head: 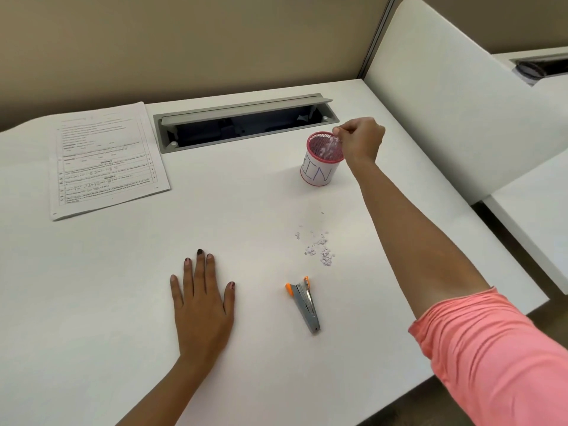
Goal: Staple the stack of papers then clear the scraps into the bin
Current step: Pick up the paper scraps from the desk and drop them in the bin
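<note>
Your right hand (359, 139) pinches blurred scraps (330, 146) just above the upright bin (316, 173) on the table (123, 302). Nearer you than the bin lies a loose pile (321, 250) of scraps. Nearer still is the stapler (304, 302), its long axis running toward the bin, orange-tipped mouth leading. Well left of the bin sit the papers (107, 161), lengthwise away from you. Your left hand (201, 305) rests flat, fingers straight, nearer you and left of the bin.
</note>
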Tool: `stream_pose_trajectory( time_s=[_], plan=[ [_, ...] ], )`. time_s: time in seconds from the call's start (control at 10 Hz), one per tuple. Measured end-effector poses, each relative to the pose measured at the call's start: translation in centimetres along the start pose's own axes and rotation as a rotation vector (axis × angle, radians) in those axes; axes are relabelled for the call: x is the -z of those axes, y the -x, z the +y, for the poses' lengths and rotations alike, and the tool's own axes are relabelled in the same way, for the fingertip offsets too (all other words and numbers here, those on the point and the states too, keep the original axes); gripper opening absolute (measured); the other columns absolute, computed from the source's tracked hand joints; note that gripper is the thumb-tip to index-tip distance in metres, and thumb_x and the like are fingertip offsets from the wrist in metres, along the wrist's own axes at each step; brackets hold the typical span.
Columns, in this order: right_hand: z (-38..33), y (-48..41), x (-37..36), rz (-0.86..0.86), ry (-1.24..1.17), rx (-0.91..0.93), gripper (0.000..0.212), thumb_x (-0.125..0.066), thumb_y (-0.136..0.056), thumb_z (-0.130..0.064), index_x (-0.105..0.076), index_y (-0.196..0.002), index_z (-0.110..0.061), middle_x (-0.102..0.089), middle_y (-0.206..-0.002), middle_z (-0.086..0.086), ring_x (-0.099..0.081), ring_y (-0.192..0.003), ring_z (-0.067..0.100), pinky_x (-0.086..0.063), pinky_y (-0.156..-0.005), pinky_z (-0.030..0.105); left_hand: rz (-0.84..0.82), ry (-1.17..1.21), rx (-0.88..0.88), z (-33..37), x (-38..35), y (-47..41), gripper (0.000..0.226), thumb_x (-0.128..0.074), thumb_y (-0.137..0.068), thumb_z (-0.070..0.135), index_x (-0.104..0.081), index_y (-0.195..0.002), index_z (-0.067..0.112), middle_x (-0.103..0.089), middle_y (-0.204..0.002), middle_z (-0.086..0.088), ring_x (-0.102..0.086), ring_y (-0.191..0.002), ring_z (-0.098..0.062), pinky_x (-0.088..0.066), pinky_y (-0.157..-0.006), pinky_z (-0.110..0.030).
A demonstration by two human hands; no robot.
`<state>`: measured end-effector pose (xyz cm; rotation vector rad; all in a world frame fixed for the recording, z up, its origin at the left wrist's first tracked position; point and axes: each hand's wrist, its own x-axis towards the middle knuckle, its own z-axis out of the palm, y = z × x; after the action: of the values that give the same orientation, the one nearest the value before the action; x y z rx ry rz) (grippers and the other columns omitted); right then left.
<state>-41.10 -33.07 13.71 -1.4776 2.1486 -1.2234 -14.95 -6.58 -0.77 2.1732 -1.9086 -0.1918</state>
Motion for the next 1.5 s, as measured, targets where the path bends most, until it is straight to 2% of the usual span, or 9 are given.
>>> stream_pose_trajectory(
  time_s=[0.2,0.4,0.5,0.7,0.9,1.0,1.2,1.4,1.5],
  plan=[
    [0.3,0.3,0.2,0.006,0.031,0.193,0.008,-0.070,-0.072,0.000,-0.075,-0.075,-0.006,-0.073,-0.077,0.010,-0.064,-0.072,0.018,-0.054,-0.073,0.027,-0.001,-0.003,0.004,0.0,0.0,0.0,0.065,-0.025,-0.096,0.044,-0.025,-0.150,0.007,-0.021,-0.160,-0.008,-0.018,-0.148,-0.027,-0.013,-0.120,-0.051],
    [2.2,3.6,0.5,0.143,-0.068,0.227,0.010,-0.069,-0.072,0.001,-0.073,-0.076,-0.007,-0.071,-0.076,0.007,-0.063,-0.070,0.014,-0.046,-0.066,0.011,0.004,0.009,0.006,0.1,0.0,0.0,0.065,-0.024,-0.096,0.044,-0.026,-0.150,0.007,-0.022,-0.160,-0.007,-0.018,-0.148,-0.027,-0.012,-0.120,-0.050],
    [4.1,7.1,0.5,0.211,-0.110,0.222,0.013,-0.065,-0.072,0.003,-0.072,-0.076,-0.006,-0.071,-0.075,0.006,-0.061,-0.069,0.011,-0.045,-0.065,0.013,-0.003,0.009,0.008,0.1,-0.1,0.0,0.065,-0.024,-0.096,0.044,-0.025,-0.150,0.008,-0.021,-0.160,-0.007,-0.017,-0.148,-0.027,-0.012,-0.120,-0.050],
    [8.8,13.3,-1.1,-0.040,-0.043,0.171,0.014,-0.060,-0.081,0.006,-0.071,-0.085,-0.001,-0.071,-0.087,0.012,-0.066,-0.081,0.023,-0.046,-0.074,0.020,-0.007,0.006,0.009,-0.1,-0.2,-0.1,0.065,-0.023,-0.097,0.045,-0.024,-0.151,0.009,-0.020,-0.160,-0.006,-0.017,-0.149,-0.026,-0.012,-0.120,-0.050],
    [10.1,13.7,-1.5,-0.057,0.008,0.172,0.026,-0.052,-0.077,0.015,-0.069,-0.091,0.000,-0.069,-0.096,0.014,-0.065,-0.088,0.025,-0.053,-0.082,0.037,0.002,0.014,0.006,-0.1,-0.2,-0.1,0.064,-0.025,-0.096,0.044,-0.025,-0.150,0.009,-0.021,-0.160,-0.006,-0.019,-0.148,-0.027,-0.013,-0.120,-0.050],
    [10.4,13.5,-2.1,-0.175,0.129,0.202,0.062,-0.034,-0.067,0.025,-0.063,-0.116,0.001,-0.064,-0.119,0.015,-0.058,-0.112,0.027,-0.042,-0.102,0.028,0.007,0.010,0.006,-0.1,-0.2,-0.1,0.064,-0.025,-0.096,0.044,-0.026,-0.150,0.009,-0.022,-0.160,-0.007,-0.020,-0.148,-0.028,-0.014,-0.120,-0.051],
    [10.7,15.7,-1.2,-0.423,0.166,0.271,0.061,-0.035,-0.081,0.019,-0.049,-0.135,-0.005,-0.048,-0.141,0.006,-0.040,-0.128,0.010,-0.013,-0.103,-0.004,0.005,0.013,0.001,-0.1,-0.3,-0.1,0.064,-0.025,-0.097,0.043,-0.025,-0.150,0.008,-0.021,-0.160,-0.007,-0.019,-0.148,-0.027,-0.013,-0.120,-0.051],
    [13.0,19.4,1.3,-0.428,0.173,0.399,0.056,-0.040,-0.083,0.016,-0.054,-0.132,-0.007,-0.052,-0.138,0.005,-0.046,-0.128,0.016,-0.022,-0.111,0.010,-0.001,0.010,0.006,-0.1,-0.2,-0.1,0.064,-0.024,-0.097,0.043,-0.025,-0.150,0.008,-0.022,-0.160,-0.007,-0.019,-0.148,-0.028,-0.014,-0.120,-0.051],
    [13.3,20.6,2.4,-0.381,0.109,0.335,0.055,-0.038,-0.084,0.015,-0.055,-0.131,-0.009,-0.053,-0.136,0.003,-0.048,-0.127,0.014,-0.029,-0.110,0.015,0.001,0.017,0.006,-0.1,-0.2,-0.1,0.064,-0.024,-0.097,0.043,-0.024,-0.151,0.009,-0.021,-0.160,-0.006,-0.018,-0.148,-0.027,-0.013,-0.120,-0.050]
  ],
)
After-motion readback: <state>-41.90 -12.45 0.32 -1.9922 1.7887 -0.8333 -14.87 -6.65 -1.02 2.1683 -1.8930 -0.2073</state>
